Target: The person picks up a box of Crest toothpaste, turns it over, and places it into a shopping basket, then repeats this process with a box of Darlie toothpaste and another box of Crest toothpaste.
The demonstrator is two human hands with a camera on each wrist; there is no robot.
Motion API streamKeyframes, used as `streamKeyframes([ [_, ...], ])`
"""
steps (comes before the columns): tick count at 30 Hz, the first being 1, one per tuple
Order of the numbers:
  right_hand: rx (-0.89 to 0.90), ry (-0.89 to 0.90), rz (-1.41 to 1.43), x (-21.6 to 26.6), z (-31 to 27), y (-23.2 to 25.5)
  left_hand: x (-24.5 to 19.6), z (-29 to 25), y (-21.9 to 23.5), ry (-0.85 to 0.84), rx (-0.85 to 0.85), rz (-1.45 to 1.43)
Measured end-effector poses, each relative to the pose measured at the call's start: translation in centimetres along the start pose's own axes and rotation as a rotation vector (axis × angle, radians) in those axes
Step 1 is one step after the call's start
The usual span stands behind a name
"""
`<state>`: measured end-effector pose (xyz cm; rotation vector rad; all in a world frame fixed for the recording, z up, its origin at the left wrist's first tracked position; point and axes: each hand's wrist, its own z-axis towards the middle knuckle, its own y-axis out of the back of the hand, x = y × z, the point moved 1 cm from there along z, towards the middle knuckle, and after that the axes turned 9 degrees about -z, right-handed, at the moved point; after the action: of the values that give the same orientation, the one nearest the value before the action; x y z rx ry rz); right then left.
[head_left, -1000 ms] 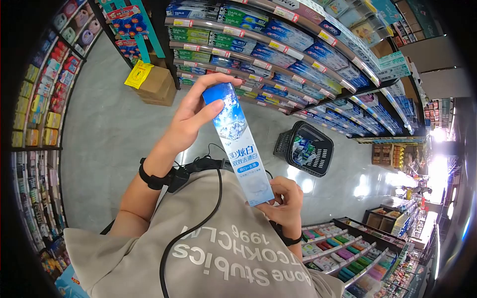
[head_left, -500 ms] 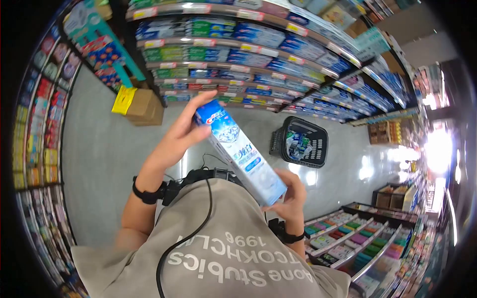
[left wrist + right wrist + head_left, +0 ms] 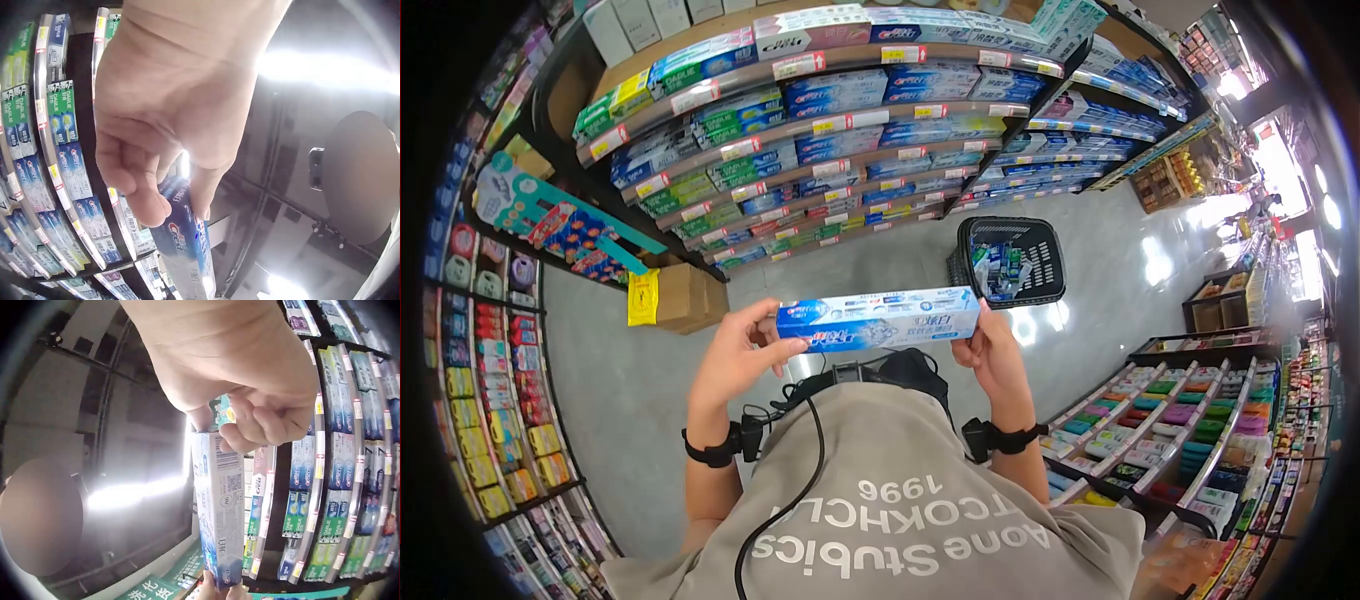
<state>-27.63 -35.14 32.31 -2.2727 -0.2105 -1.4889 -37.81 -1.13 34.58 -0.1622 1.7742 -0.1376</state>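
A long blue and white Crest toothpaste box (image 3: 878, 318) lies level across the front of the body in the head view. At its blue end my left hand (image 3: 738, 350) pinches it between thumb and fingers. My right hand (image 3: 997, 355) grips the white end the same way. In the left wrist view the left hand (image 3: 178, 119) holds the box (image 3: 181, 250) by its end. From the right wrist, the box's side with barcode and small print (image 3: 222, 500) shows below the right hand (image 3: 250, 394).
Curved shelves (image 3: 830, 125) of toothpaste boxes rise ahead. A black basket (image 3: 1055, 285) with several packs inside stands on the floor to the right. At left sits a cardboard box (image 3: 695, 298) with a yellow bag (image 3: 643, 298). More racks (image 3: 1170, 425) line the right side.
The toothpaste box has swung from a steep slant to level and rolled, so a printed side now faces up. Both hands keep hold of its ends. The head view has turned.
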Motion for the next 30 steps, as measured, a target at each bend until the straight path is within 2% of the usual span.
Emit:
streamKeyframes([
  [2,0.036,0.020,-0.082,0.0,0.8,0.5,0.1,0.9,0.1,-0.031,-0.015,0.044],
  [5,-0.044,0.048,-0.190,-0.2,2.0,0.6,0.2,2.4,0.2,-0.072,-0.036,0.112],
  [12,-0.104,0.023,-0.204,1.9,5.8,0.8,0.8,6.5,1.2,-0.104,-0.089,0.119],
  [17,-0.057,-0.008,-0.129,2.0,12.0,2.0,1.0,10.9,1.7,-0.069,-0.164,0.119],
  [23,0.024,0.004,-0.140,4.7,20.5,1.9,0.2,17.6,2.4,-0.059,-0.391,0.151],
  [26,0.077,-0.012,-0.132,6.0,24.6,2.3,-1.3,20.8,2.1,-0.071,-0.484,0.412],
  [29,0.113,-0.034,-0.119,7.1,27.9,3.1,-2.5,23.8,1.6,-0.170,-0.579,0.642],
  [30,0.125,-0.034,-0.116,7.4,29.2,3.3,-2.7,24.8,1.5,-0.202,-0.590,0.614],
])
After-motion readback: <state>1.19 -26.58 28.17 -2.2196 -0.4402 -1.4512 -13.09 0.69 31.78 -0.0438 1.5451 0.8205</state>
